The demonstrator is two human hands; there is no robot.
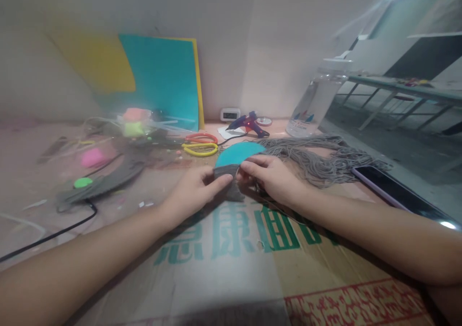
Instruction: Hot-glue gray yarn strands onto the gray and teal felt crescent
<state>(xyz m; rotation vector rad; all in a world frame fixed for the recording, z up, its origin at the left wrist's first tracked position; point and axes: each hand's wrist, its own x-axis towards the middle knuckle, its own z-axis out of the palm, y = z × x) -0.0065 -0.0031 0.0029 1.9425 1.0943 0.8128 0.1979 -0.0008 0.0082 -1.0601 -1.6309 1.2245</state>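
Note:
A teal round disc (pixel 238 153) lies on the cardboard-covered table (pixel 224 268), its near edge covered with grey yarn strands (pixel 225 171). My left hand (pixel 195 191) is closed, thumb and fingers pinching the grey yarn at the disc's near edge. My right hand (pixel 270 174) is curled beside it, fingers pressing the same grey strands against the disc. A loose bundle of grey yarn (pixel 317 155) spreads out behind my right hand.
A blue glue gun (pixel 249 122) lies at the back beside a small clock (pixel 230 114). Red and yellow rings (pixel 200 144), a phone (pixel 397 194), a clear bottle (pixel 314 100), teal and yellow sheets (pixel 162 76), foam scraps and a black cable (pixel 54 230) lie around.

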